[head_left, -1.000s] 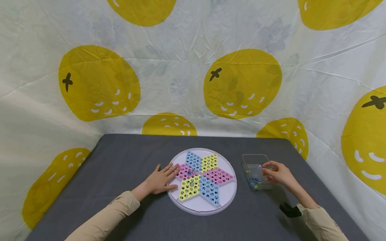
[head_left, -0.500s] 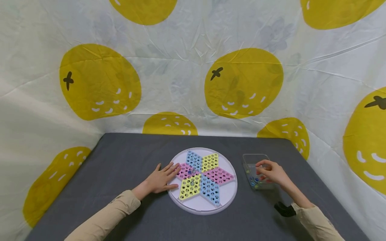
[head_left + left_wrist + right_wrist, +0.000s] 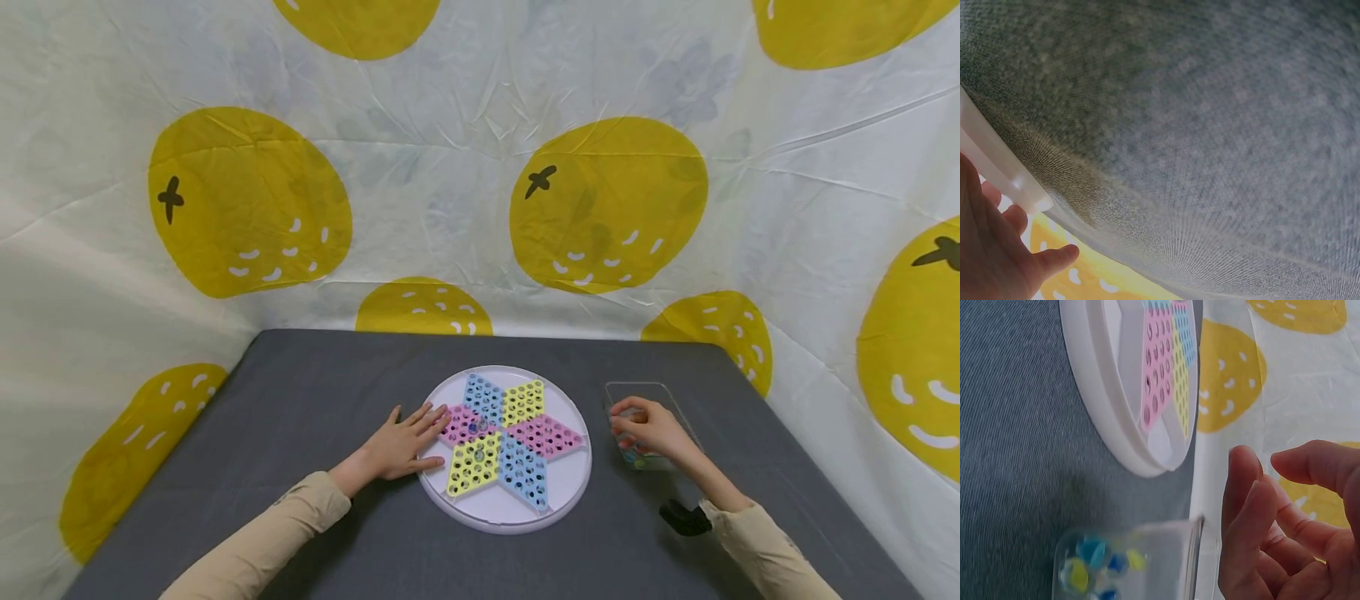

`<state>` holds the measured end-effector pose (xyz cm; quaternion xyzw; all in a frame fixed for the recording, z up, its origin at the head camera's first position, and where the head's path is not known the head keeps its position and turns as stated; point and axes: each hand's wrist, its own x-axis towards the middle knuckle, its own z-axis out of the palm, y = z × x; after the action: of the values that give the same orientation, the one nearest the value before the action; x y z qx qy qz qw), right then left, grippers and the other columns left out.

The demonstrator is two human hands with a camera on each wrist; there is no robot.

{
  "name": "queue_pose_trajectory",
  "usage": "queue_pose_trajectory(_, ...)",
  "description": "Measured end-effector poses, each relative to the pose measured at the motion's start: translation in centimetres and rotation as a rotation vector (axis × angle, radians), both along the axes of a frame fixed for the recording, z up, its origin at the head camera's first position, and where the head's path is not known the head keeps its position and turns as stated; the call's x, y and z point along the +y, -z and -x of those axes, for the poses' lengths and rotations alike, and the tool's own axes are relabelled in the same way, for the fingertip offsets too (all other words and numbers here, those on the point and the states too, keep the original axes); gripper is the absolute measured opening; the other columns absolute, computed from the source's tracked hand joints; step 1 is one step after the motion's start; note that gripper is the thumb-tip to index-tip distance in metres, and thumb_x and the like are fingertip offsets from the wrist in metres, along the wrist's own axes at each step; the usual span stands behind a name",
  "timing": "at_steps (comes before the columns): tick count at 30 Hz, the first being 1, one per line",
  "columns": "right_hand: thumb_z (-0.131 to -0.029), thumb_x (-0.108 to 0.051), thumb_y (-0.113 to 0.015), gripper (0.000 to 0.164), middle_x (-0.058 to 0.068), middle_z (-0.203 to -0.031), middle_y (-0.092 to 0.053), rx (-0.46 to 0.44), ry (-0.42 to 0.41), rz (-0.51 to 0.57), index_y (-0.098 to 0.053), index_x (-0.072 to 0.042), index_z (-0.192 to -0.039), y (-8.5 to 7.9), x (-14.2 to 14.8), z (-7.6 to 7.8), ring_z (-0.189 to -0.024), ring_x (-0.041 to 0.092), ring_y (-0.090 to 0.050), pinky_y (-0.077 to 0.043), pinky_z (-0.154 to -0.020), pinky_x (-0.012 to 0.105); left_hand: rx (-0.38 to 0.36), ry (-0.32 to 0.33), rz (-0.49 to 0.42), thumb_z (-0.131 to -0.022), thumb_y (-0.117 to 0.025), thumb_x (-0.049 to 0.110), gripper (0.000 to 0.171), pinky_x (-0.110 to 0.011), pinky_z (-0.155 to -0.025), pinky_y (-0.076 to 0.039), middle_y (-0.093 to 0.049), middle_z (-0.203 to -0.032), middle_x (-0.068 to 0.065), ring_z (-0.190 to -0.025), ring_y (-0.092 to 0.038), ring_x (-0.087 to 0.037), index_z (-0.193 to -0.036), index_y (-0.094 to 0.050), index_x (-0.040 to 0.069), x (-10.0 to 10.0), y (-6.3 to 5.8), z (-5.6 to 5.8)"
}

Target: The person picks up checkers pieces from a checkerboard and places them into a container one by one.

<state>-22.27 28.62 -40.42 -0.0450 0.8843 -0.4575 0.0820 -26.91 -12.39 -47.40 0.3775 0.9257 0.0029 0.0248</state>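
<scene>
A round white Chinese checkers board (image 3: 504, 523) with a pink, yellow and blue star lies on the table. My left hand (image 3: 405, 443) rests with spread, straight fingers on its left rim. Near that hand a dark blue marble (image 3: 473, 427) sits in the pink section, and a clear marble (image 3: 479, 456) is in the yellow one. My right hand (image 3: 654, 431) is over a clear plastic box (image 3: 640, 384), its thumb and fingers bent towards each other. I cannot tell whether a marble is between them. In the right wrist view several blue and yellow-green marbles (image 3: 1092, 551) lie in the box.
A dark grey cloth (image 3: 337, 375) covers the table. Behind it hangs a white curtain (image 3: 427, 200) printed with large yellow fruit. A black strap (image 3: 686, 518) hangs at the right cuff, low over the table.
My right hand has moved left across the box towards the board, with its fingers still bent together. My left hand stays on the board's rim.
</scene>
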Motion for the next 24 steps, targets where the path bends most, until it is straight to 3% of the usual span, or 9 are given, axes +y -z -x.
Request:
queue_pose_trajectory(6,-0.087,-0.026,-0.057,0.035,0.019,-0.081,-0.066,0.019,-0.033,-0.011,-0.052,0.002,-0.108,0.5,-1.1,0.4,-0.064,0.028,-0.064,-0.049,-0.051,0.037,-0.009,-0.010,0.009,-0.087,-0.034,0.060,0.073,-0.063,-0.100,-0.018,-0.014,-0.151,0.000,-0.139,-0.014,-0.026,-0.144,-0.016,0.019,0.1,-0.2,0.0)
queue_pose_trajectory(14,-0.087,-0.019,-0.057,0.029,0.023,-0.082,-0.065,0.001,-0.030,-0.023,-0.054,0.001,-0.107,0.8,-2.6,1.0,-0.065,0.031,-0.064,-0.048,-0.049,0.029,-0.007,-0.012,0.011,-0.087,-0.033,0.061,0.073,-0.063,-0.100,-0.019,-0.015,-0.151,0.000,-0.139,-0.014,-0.026,-0.144,-0.016,0.019,0.1,-0.2,-0.1)
queue_pose_trajectory(24,-0.085,-0.018,-0.058,0.027,0.018,-0.081,-0.067,-0.006,-0.036,-0.051,-0.054,0.001,-0.105,0.8,-4.8,1.3,-0.060,0.020,-0.063,-0.047,-0.050,0.027,0.011,0.005,-0.006,-0.087,-0.034,0.059,0.072,-0.063,-0.099,-0.020,-0.017,-0.151,-0.002,-0.138,-0.017,-0.028,-0.143,-0.018,0.018,0.0,-0.4,-0.2)
